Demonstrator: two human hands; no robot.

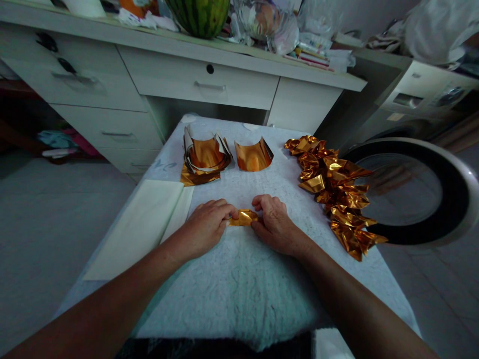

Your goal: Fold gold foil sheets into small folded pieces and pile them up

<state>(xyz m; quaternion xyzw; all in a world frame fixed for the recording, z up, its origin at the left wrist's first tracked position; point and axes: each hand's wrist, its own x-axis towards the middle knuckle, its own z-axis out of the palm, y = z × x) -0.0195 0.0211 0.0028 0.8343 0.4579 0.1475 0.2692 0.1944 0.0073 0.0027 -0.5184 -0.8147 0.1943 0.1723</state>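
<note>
A small folded piece of gold foil paper [244,218] lies on the cloth-covered table between my two hands. My left hand [211,222] pinches its left end, thumb and fingers closed. At its right end, my right hand [275,222] has curled fingers, with the thumb against the foil. Beyond the hands stands a stack of curved gold paper sheets [205,153], and to its right a single curved gold sheet [254,154]. A long pile of folded gold foil pieces [329,184] lies to the right.
White paper sheets [130,224] lie along the table's left side. A white drawer cabinet [209,85] stands behind the table, with a watermelon [202,15] on top. An open washing machine door [415,192] reaches close to the table's right edge.
</note>
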